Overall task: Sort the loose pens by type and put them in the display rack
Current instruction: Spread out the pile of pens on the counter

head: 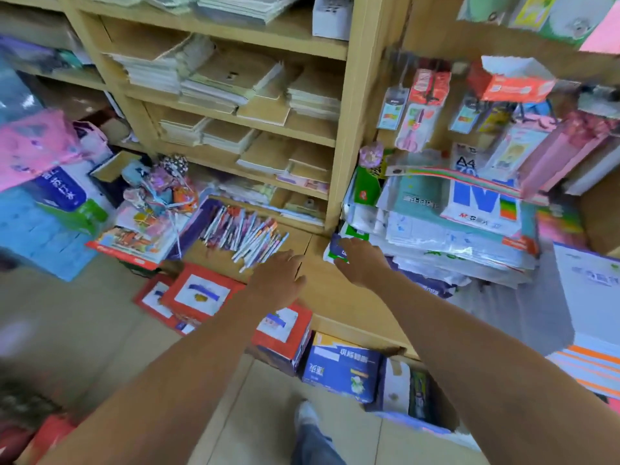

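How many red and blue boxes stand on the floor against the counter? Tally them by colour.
Red boxes: 3
Blue box: 1
Total: 4

Stationery shop (stacked notebooks (231,82), pens (245,231)).

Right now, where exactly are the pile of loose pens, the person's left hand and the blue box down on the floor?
pile of loose pens (242,231), head view, middle of the heap.
left hand (280,280), head view, back of the hand.
blue box (340,367), head view, its front face.
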The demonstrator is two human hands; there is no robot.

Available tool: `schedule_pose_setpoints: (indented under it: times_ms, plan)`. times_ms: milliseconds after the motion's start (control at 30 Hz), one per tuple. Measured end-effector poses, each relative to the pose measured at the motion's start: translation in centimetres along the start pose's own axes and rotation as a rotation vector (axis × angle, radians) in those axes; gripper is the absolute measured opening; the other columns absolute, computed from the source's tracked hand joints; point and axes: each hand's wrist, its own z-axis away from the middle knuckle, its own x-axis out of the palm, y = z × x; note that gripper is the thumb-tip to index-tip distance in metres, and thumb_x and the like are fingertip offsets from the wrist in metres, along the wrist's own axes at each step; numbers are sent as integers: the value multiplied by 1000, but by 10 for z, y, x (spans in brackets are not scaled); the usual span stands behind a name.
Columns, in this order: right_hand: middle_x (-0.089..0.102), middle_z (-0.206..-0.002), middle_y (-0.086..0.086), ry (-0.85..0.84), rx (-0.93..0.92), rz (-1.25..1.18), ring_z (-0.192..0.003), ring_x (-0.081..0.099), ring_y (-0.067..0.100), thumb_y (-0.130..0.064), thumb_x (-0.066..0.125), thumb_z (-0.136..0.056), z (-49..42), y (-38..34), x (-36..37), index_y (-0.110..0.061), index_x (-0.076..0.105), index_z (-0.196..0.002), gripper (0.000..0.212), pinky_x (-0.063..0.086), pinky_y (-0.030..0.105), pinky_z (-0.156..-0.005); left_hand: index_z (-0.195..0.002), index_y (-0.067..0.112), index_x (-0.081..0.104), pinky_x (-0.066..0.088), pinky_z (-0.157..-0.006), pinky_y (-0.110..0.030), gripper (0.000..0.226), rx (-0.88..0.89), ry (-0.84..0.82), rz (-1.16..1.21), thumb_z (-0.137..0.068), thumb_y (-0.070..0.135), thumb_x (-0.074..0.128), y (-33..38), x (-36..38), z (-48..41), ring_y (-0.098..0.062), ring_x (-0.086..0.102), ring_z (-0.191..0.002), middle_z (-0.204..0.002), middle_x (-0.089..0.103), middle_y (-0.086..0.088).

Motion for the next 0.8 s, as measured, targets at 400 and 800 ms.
schedule_pose_setpoints:
  times_ms: [400, 800]
  plan:
    - [40, -146, 8, -98, -62, 19, -131, 42, 29, -37, 38, -101, -185, -83, -3, -19, 31, -147, 50, 35, 41, -105, -147, 15, 30, 33, -109, -39, 53, -82, -37, 35, -100, 34, 41, -147, -49, -112, -26, 30, -138, -151, 33, -8]
    - [42, -145, 7, -131, 168, -92, -131, 42, 28, -36, 40, -100, -294, -185, 46, -18, 32, -146, 50, 33, 40, -106, -141, 11, 39, 38, -104, -39, 48, 86, -144, -12, -97, 30, 45, -310, -72, -195, -26, 40, -130, -141, 44, -9]
